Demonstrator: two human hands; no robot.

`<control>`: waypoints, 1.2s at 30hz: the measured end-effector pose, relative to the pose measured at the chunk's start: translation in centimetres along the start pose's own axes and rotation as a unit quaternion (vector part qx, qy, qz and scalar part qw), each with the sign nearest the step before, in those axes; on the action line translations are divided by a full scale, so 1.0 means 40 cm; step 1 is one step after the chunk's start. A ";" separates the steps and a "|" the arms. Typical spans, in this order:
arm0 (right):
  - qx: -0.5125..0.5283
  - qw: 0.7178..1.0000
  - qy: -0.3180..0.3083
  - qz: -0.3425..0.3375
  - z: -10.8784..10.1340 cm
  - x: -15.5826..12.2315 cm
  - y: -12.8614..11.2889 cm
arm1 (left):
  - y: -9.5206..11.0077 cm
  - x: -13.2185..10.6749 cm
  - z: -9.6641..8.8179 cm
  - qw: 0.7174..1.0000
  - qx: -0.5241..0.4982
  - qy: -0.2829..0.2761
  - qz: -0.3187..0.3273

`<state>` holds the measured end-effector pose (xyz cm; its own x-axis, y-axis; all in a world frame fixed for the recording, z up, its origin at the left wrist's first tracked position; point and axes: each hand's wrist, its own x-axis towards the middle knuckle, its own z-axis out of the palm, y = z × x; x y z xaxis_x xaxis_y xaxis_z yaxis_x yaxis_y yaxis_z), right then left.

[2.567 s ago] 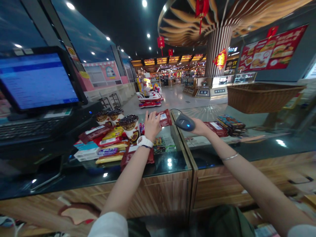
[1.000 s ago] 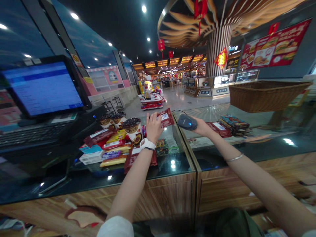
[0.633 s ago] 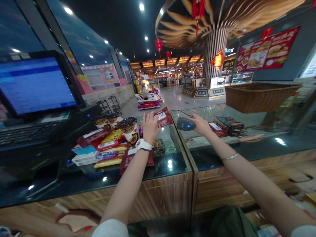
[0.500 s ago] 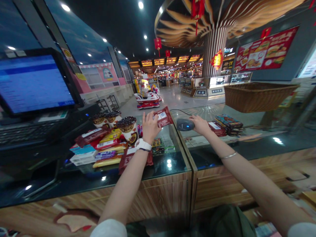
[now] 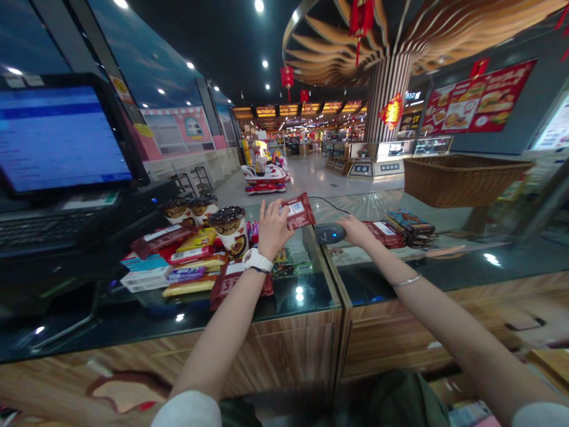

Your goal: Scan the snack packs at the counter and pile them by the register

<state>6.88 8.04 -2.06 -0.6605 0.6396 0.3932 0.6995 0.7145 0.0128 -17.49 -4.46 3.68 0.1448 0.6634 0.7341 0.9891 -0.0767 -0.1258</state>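
Maroon wrapping covers one packet, pinched by the left hand over the left counter's far right corner; its long axis, partly hidden, seems sideways. Just beyond its free end, the right hand grips one scanner. Three lidded cups stand left; one wicker basket, right.

Right hand now holds scanner lower and flatter than at first, nose closer under brown packet's right corner; more cable shows.
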 end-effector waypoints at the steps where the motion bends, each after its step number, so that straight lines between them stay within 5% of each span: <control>1: 0.000 1.000 -0.002 -0.003 0.002 0.001 0.001 | 0.000 0.000 0.000 1.000 0.003 0.001 0.000; 16: 0.092 0.995 0.003 -0.031 0.020 0.005 0.030 | 0.011 -0.001 -0.001 0.999 -0.029 0.007 0.013; 22: 0.117 0.992 0.044 0.027 -0.007 -0.002 0.041 | 0.013 -0.001 0.001 0.999 -0.046 0.009 0.013; 28: 0.167 0.955 0.230 -0.081 -0.057 -0.003 -0.024 | 0.024 -0.004 -0.001 0.997 -0.074 0.006 0.015; 36: 0.042 0.958 0.218 -0.180 -0.110 -0.038 -0.145 | 0.017 -0.032 -0.047 0.994 -0.106 -0.019 0.019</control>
<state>5.02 1.69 1.31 -0.6646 0.1815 0.7248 0.4119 0.8983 0.1527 -16.96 -6.78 3.92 0.1851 0.6845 0.7051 0.9671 -0.2541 -0.0073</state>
